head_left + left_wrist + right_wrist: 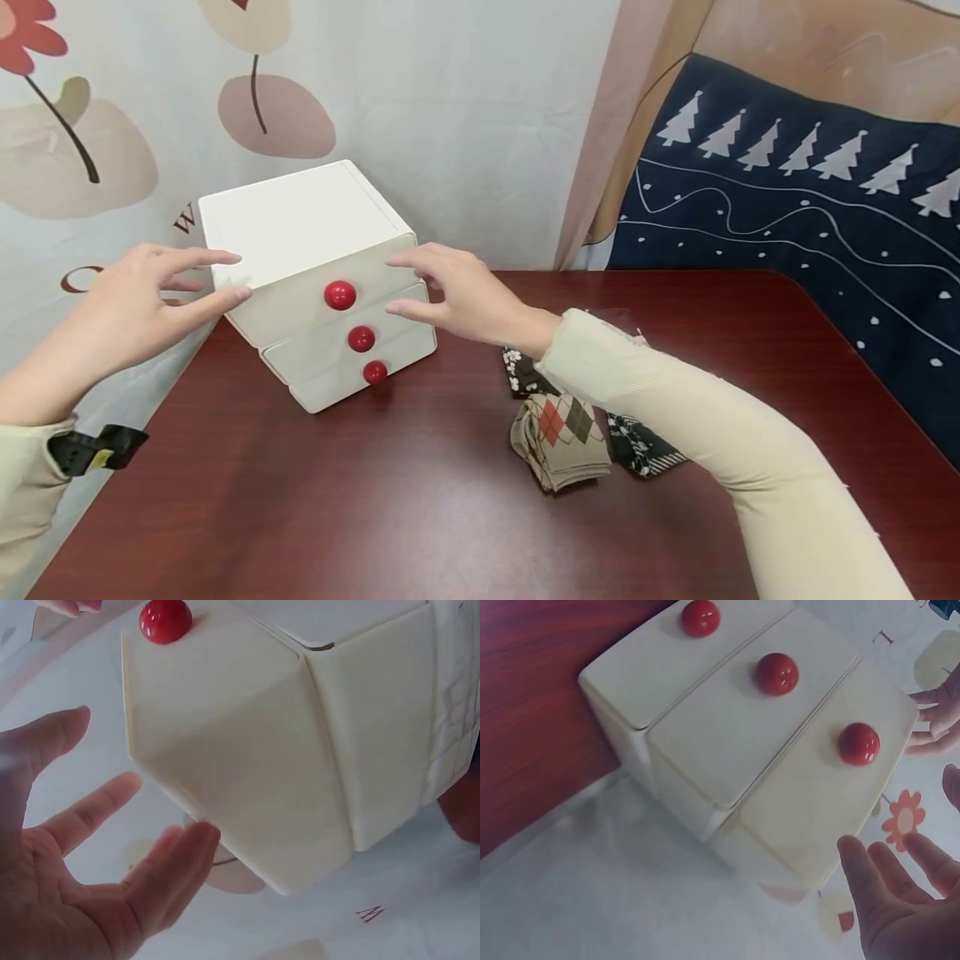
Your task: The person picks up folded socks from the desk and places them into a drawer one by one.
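A white drawer box (300, 221) with three stacked drawers stands at the table's back left, a round red knob (341, 295) on the top drawer's front. My left hand (161, 296) is at the box's left top edge, thumb and fingers spread. In the left wrist view that hand (97, 862) has its fingertips right by the edge of the box. My right hand (465, 296) is by the right end of the top drawer, fingers extended and thumb apart. The right wrist view has its fingertips near the top drawer's edge, with nothing in the palm (915, 915).
Folded beige argyle socks (562, 442) lie on the dark red table (420, 517). Black-and-white patterned socks (643, 446) sit beside them, and another dark folded piece (525, 373) is partly under the right forearm. A printed curtain (450, 125) hangs behind the box.
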`<state>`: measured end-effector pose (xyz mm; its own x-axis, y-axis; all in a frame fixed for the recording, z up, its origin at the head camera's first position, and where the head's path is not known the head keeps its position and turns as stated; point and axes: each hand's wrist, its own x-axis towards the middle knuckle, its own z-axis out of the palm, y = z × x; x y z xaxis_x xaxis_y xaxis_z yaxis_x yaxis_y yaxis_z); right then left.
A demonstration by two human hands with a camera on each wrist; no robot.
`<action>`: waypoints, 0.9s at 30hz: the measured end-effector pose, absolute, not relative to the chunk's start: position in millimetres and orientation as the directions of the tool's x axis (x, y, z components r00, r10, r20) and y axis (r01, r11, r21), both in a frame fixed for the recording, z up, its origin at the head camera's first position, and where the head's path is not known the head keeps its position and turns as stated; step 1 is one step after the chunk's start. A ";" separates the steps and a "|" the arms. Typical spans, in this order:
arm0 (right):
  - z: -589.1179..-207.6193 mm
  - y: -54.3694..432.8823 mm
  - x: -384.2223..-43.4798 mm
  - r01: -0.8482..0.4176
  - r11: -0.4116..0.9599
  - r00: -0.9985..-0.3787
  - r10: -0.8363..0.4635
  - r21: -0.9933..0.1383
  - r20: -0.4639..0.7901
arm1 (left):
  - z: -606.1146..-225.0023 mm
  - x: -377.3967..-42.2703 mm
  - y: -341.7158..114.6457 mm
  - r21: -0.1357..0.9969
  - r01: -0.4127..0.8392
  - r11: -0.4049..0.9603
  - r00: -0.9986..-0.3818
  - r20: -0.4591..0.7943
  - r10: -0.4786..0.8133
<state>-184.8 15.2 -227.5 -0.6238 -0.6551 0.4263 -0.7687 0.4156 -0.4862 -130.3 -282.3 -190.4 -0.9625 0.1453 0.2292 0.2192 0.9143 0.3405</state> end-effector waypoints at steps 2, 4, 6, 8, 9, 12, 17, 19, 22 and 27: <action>-227.5 4.6 -185.7 -0.751 0.388 -0.629 -0.665 -0.534 0.402 | -189.2 -132.8 -287.7 0.351 0.191 0.917 -0.973 0.188 0.131; -228.9 -5.3 -187.1 -0.723 0.366 -0.642 -0.670 -0.586 0.373 | -188.6 -134.6 -291.9 0.358 0.156 0.920 -0.983 0.149 0.109; -231.9 -14.5 -189.2 -0.697 0.352 -0.653 -0.670 -0.624 0.352 | -188.7 -136.5 -295.2 0.377 0.134 0.916 -0.988 0.118 0.096; -236.7 -23.2 -192.2 -0.681 0.341 -0.661 -0.667 -0.649 0.344 | -189.9 -137.9 -297.9 0.395 0.110 0.912 -0.993 0.092 0.080; -239.9 -27.3 -193.9 -0.674 0.331 -0.664 -0.663 -0.660 0.346 | -190.7 -138.3 -298.9 0.407 0.101 0.908 -0.994 0.081 0.074; -251.1 -39.0 -198.2 -0.655 0.284 -0.671 -0.644 -0.700 0.367 | -194.2 -137.5 -302.0 0.444 0.084 0.892 -0.996 0.069 0.060; -270.7 -51.9 -201.4 -0.617 0.171 -0.706 -0.550 -0.768 0.445 | -199.6 -132.9 -300.3 0.482 0.099 0.871 -0.993 0.103 0.055; -276.6 -56.8 -201.6 -0.606 0.142 -0.727 -0.496 -0.782 0.474 | -201.1 -131.4 -298.8 0.501 0.106 0.859 -0.992 0.117 0.054; -282.0 -63.1 -200.8 -0.602 0.114 -0.749 -0.425 -0.791 0.508 | -202.3 -130.1 -297.4 0.540 0.123 0.833 -0.990 0.131 0.061; -284.6 -67.6 -200.7 -0.591 0.115 -0.769 -0.378 -0.798 0.516 | -202.0 -128.9 -294.4 0.557 0.149 0.817 -0.984 0.163 0.068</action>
